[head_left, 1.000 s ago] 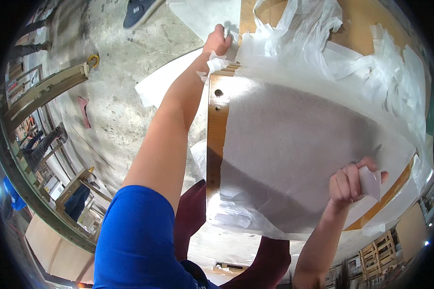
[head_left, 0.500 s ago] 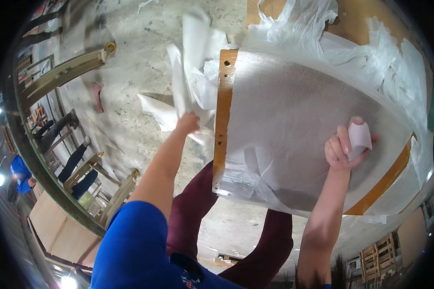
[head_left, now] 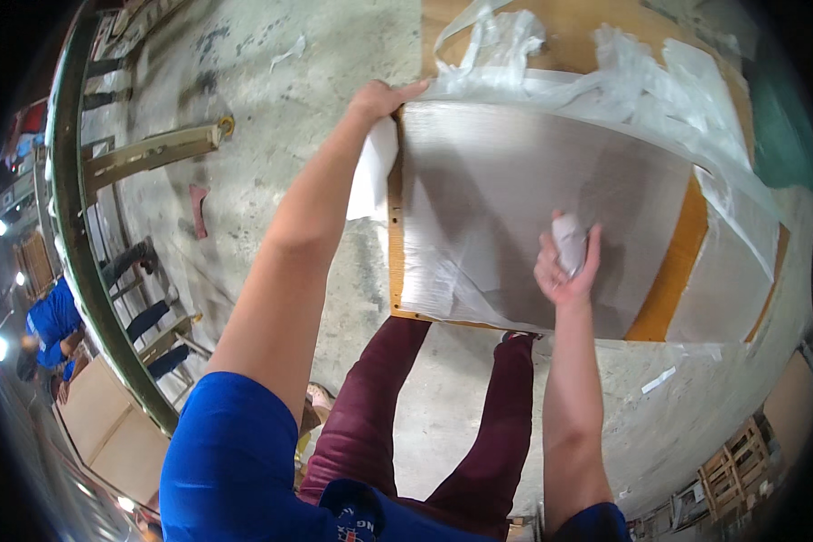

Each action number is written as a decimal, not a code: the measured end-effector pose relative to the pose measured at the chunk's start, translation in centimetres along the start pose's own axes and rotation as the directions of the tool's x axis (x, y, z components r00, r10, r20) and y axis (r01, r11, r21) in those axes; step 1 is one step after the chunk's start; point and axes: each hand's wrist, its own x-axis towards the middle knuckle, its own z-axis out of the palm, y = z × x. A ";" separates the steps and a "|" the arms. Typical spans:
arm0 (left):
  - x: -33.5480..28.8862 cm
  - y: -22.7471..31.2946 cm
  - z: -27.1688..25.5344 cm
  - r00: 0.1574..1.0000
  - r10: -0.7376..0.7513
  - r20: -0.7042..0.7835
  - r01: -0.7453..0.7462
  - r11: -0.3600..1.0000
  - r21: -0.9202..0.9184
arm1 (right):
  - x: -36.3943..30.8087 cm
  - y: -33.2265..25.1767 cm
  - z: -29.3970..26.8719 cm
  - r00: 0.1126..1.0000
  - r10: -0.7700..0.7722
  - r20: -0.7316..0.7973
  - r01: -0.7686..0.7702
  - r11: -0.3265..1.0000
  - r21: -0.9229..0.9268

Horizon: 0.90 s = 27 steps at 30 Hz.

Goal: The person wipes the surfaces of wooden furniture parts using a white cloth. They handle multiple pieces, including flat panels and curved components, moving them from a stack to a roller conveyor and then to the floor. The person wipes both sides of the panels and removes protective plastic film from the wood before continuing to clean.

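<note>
A wooden panel (head_left: pixel 676 262) with brown edges, mostly covered by a thin whitish wrapping sheet (head_left: pixel 506 181), lies in front of me. At its far left corner is my left hand (head_left: pixel 377 98), its thumb stretched over the edge and its other fingers curled, partly hidden. Below that hand, a loose white sheet (head_left: pixel 372 176) hangs along the panel's left side. Over the middle right of the panel, my right hand (head_left: pixel 565 271) is closed around a small whitish roll (head_left: pixel 569 244); its exact kind is unclear.
Crumpled translucent white wrapping (head_left: pixel 632 86) lies along the far side, over a brown board (head_left: pixel 569 36). To the left stands a dark green metal frame (head_left: pixel 68 190) with a beige beam (head_left: pixel 158 152). A person in blue (head_left: pixel 52 321) is beyond it. A wooden pallet (head_left: pixel 736 470) stands lower right.
My left hand has moved from the loose white sheet beside the panel up to its far left corner. My right hand has shifted left with the roll. The loose sheet now shows less.
</note>
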 end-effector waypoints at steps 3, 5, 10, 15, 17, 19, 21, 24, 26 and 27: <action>1.6 -2.8 -2.3 0.982 0.188 0.027 -0.190 0.979 0.078 | -5.7 1.5 -1.2 0.999 0.023 0.023 -0.023 1.000 0.013; 1.5 0.3 -0.2 0.948 0.309 0.083 -0.320 0.921 0.222 | -10.9 1.9 -3.3 0.993 -0.074 -0.096 0.077 0.997 0.031; -1.6 3.3 -1.7 0.930 0.368 -0.005 -0.348 0.884 0.311 | -17.4 3.1 -5.3 0.944 -0.206 -0.258 0.228 0.972 0.056; -11.1 7.5 1.8 0.927 0.312 -0.209 -0.374 0.812 -0.448 | -20.6 4.5 -5.7 0.919 -0.315 -0.239 0.357 0.921 0.158; -15.8 7.9 5.0 0.974 0.184 -0.136 -0.225 0.667 -0.710 | -20.9 5.1 -5.6 0.919 -0.346 -0.190 0.383 0.898 0.216; -18.9 4.0 8.5 0.988 0.102 -0.117 -0.155 0.690 -0.707 | -19.8 5.5 -4.5 0.937 -0.335 -0.094 0.348 0.899 0.265; -22.3 0.4 12.7 0.989 0.086 -0.124 -0.132 0.888 -0.440 | -19.9 5.7 -3.8 0.953 -0.299 -0.054 0.302 0.910 0.286; -29.8 -0.3 18.5 0.910 0.349 -0.223 -0.330 0.936 0.122 | -22.2 5.1 -3.7 0.958 -0.278 -0.073 0.287 0.914 0.287; -32.3 -0.5 20.8 0.847 0.507 -0.162 -0.417 0.821 0.389 | -23.9 4.0 -3.9 0.966 -0.244 -0.081 0.257 0.927 0.274; -32.7 -0.7 21.5 0.831 0.542 -0.123 -0.437 0.775 0.457 | -25.1 3.2 -4.2 0.970 -0.215 -0.114 0.238 0.937 0.256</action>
